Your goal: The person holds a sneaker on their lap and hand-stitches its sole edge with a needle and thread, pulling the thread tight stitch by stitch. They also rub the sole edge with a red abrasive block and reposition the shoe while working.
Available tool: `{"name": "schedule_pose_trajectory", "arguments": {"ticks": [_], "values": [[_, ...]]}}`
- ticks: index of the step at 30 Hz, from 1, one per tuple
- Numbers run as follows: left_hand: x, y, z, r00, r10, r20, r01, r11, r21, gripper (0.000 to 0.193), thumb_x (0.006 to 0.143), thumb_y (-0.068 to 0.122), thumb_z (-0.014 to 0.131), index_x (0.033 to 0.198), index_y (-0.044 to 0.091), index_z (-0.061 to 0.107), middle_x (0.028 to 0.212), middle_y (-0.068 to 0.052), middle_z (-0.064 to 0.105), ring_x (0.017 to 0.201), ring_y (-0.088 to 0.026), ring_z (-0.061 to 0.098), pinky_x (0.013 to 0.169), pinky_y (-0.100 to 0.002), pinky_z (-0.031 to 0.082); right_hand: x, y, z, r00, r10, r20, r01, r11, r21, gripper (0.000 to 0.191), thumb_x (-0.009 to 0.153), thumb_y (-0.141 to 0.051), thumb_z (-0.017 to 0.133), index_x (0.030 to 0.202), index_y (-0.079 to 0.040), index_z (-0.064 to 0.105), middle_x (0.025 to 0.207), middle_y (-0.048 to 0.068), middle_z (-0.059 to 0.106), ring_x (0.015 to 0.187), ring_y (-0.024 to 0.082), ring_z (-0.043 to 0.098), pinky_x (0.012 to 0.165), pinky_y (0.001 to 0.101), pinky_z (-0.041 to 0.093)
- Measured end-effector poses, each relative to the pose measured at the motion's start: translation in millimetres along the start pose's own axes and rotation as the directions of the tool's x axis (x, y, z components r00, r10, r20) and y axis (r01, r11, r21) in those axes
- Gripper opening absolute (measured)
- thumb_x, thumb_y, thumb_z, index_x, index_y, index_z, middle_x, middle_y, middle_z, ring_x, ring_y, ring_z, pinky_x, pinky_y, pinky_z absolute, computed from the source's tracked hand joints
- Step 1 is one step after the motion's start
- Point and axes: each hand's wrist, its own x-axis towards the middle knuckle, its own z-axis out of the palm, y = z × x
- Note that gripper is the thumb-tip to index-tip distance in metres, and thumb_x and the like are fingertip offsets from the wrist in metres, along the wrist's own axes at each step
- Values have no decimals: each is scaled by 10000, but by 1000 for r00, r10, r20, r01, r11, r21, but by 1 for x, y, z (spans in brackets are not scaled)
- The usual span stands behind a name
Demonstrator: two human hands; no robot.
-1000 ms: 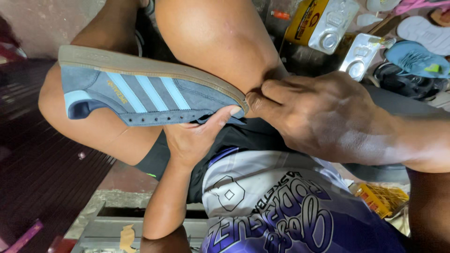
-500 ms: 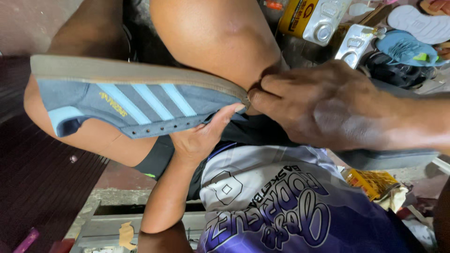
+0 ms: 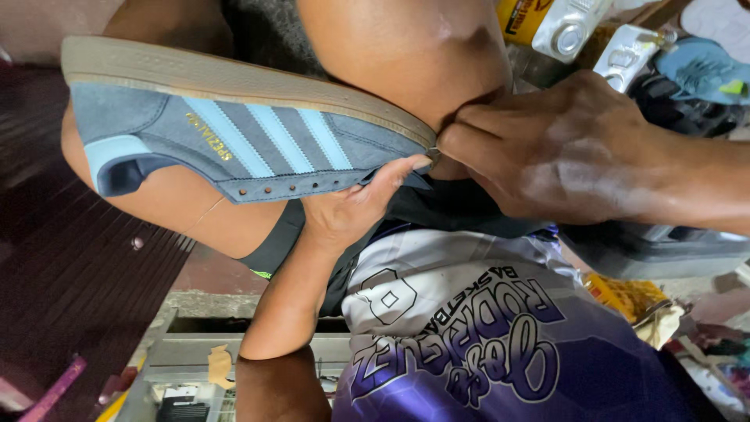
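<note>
A blue suede sneaker (image 3: 234, 141) with light blue stripes and a tan gum sole lies sideways across my bare knees, sole upward and heel to the left. My left hand (image 3: 348, 207) comes up from below and cups the toe end, thumb along the lace row. My right hand (image 3: 547, 148) reaches in from the right. Its fingers are closed and pinch the very tip of the toe at the sole edge. Something small and shiny shows between those fingertips; I cannot tell what it is.
A white and purple jersey (image 3: 469, 336) covers my lap at the bottom. A yellow and white container (image 3: 547, 23), a light blue insole (image 3: 703, 70) and other shoe parts lie at the top right. A dark slatted floor (image 3: 70, 273) is at the left, a metal frame (image 3: 180, 359) below.
The sneaker has drifted a little left and up in the view. Both hands have kept their hold at the toe end.
</note>
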Motion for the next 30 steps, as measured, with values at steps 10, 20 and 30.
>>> {"name": "schedule_pose_trajectory", "arguments": {"ticks": [10, 20, 30], "values": [[12, 25, -14, 967, -254, 15, 251, 942, -222, 224, 873, 62, 890, 1046, 16, 755, 992, -58, 754, 890, -174, 716, 863, -314, 586, -3, -7, -13, 994, 48, 99, -59, 992, 111, 126, 863, -166, 678, 947, -107, 604, 794, 12, 587, 697, 178, 685, 518, 320, 538], [9, 38, -9, 952, -306, -21, 275, 881, -386, 262, 876, 27, 889, 1087, -2, 737, 1041, -44, 749, 951, -129, 714, 906, -296, 592, -23, -25, -12, 942, 193, 276, -255, 944, 211, 286, 986, -226, 642, 1203, -41, 633, 786, 37, 622, 540, 153, 659, 426, 310, 542], [4, 31, -1, 955, -294, -33, 270, 914, -303, 189, 901, 48, 882, 1051, 17, 770, 1010, -33, 760, 857, -127, 717, 843, -269, 593, -14, -24, -4, 994, 100, -50, -91, 983, 161, 164, 851, -72, 691, 955, 1, 588, 875, 83, 605, 571, 176, 636, 434, 295, 518]]}}
